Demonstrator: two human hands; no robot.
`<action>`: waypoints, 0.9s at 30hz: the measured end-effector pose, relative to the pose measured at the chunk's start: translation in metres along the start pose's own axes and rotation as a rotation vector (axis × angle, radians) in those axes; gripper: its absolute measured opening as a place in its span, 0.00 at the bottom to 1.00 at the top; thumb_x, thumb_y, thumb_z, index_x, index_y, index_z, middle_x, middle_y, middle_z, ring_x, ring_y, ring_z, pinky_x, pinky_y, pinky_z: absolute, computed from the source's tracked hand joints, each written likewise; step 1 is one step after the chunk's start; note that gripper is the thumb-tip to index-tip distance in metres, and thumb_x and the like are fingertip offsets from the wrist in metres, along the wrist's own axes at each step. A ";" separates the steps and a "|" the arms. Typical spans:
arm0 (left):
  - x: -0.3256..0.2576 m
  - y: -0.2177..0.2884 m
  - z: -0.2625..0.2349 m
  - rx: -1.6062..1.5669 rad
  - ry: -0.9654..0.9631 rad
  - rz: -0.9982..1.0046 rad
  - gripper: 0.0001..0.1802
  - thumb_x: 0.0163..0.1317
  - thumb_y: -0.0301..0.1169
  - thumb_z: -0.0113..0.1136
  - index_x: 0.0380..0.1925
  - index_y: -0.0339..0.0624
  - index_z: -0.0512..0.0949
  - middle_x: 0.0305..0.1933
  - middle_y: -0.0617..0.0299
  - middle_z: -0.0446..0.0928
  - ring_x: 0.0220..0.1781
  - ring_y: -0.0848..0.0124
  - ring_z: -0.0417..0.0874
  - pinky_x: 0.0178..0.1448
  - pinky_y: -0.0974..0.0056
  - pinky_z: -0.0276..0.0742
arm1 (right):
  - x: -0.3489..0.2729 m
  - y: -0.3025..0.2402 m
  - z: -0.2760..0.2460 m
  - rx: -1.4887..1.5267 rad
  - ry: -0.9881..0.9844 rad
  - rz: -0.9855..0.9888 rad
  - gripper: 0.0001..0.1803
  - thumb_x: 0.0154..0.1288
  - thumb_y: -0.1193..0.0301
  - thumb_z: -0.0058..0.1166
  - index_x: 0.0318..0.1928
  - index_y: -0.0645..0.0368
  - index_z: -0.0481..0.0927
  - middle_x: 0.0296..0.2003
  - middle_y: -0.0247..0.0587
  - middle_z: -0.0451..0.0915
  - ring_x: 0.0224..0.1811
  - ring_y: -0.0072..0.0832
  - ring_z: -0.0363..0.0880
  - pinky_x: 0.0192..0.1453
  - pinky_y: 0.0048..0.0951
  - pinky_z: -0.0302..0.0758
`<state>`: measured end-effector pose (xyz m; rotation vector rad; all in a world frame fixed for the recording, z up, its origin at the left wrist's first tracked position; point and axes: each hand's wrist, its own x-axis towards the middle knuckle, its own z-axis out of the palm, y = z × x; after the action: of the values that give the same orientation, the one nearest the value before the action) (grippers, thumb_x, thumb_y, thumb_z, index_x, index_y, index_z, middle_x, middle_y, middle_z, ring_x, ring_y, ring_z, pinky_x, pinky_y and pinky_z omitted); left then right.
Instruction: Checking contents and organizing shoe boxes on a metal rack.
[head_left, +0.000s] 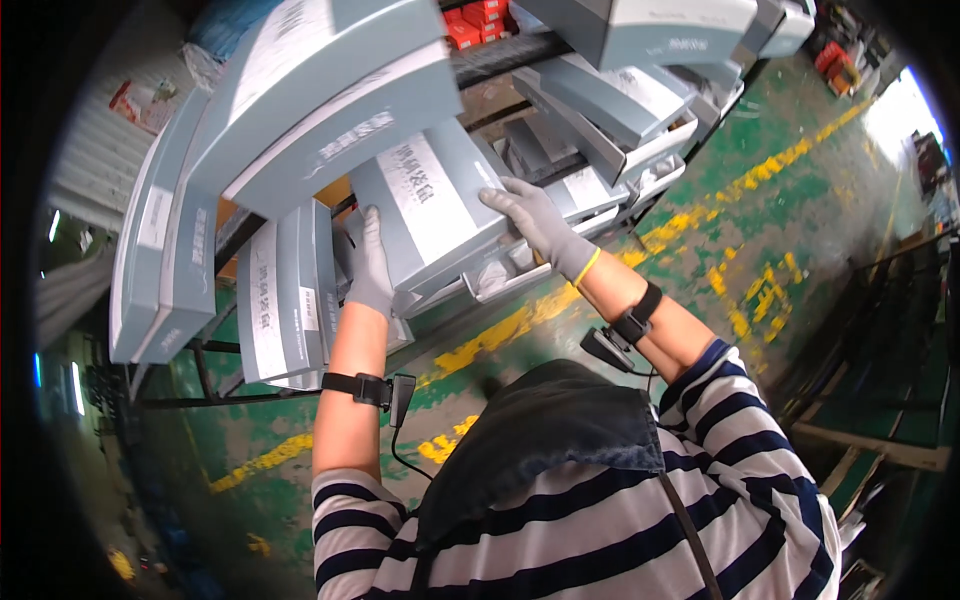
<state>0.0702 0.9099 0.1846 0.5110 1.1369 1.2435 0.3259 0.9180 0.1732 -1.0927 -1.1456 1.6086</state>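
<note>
A grey-blue cardboard box (455,185) with a white band across its lid sits between my gloved hands at the rack. My left hand (370,265) presses along its left side, thumb up on the lid's edge and the other fingers hidden beside it. On the right, my right hand (535,220) grips the box's right edge, thumb lying on the lid and fingers out of sight. Both hands wear thin grey gloves. A larger grey box stack (340,120) rises just behind and left of the held box. Another box (275,295) stands on its side left of my left hand.
Open grey trays (650,150) and lids lie on the rack to the right. Red boxes (475,25) show at the back. Black metal rack bars (510,60) run between them. A green floor (640,330) with worn yellow lines spreads below and right.
</note>
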 end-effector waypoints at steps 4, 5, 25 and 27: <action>-0.002 0.004 0.010 0.216 -0.003 0.053 0.35 0.72 0.52 0.53 0.68 0.38 0.65 0.62 0.53 0.76 0.59 0.61 0.80 0.63 0.61 0.78 | 0.012 0.019 -0.006 -0.143 0.155 -0.063 0.37 0.69 0.51 0.58 0.68 0.63 0.66 0.61 0.53 0.73 0.55 0.37 0.79 0.51 0.36 0.81; 0.006 0.000 -0.002 0.325 0.045 0.130 0.35 0.72 0.51 0.54 0.69 0.38 0.64 0.64 0.52 0.74 0.62 0.60 0.78 0.65 0.61 0.77 | 0.009 0.026 -0.001 -0.112 0.158 -0.062 0.37 0.69 0.51 0.58 0.68 0.63 0.66 0.61 0.53 0.73 0.55 0.37 0.79 0.51 0.36 0.81; 0.284 0.118 0.006 1.924 -0.082 0.631 0.39 0.74 0.56 0.36 0.72 0.34 0.61 0.75 0.41 0.60 0.78 0.52 0.59 0.76 0.56 0.55 | 0.013 0.030 0.008 -0.462 0.248 -0.618 0.22 0.64 0.70 0.53 0.59 0.47 0.78 0.70 0.57 0.64 0.69 0.48 0.70 0.68 0.44 0.72; 0.276 0.114 0.007 1.946 -0.047 0.568 0.40 0.74 0.57 0.35 0.73 0.34 0.59 0.76 0.40 0.57 0.79 0.53 0.57 0.77 0.55 0.53 | 0.014 0.039 0.014 -0.188 0.326 -0.434 0.24 0.67 0.66 0.54 0.64 0.51 0.74 0.70 0.58 0.63 0.70 0.49 0.68 0.70 0.44 0.70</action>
<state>-0.0020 1.1995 0.1740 2.3555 1.9707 0.0908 0.3036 0.9198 0.1359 -1.0854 -1.2255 0.9653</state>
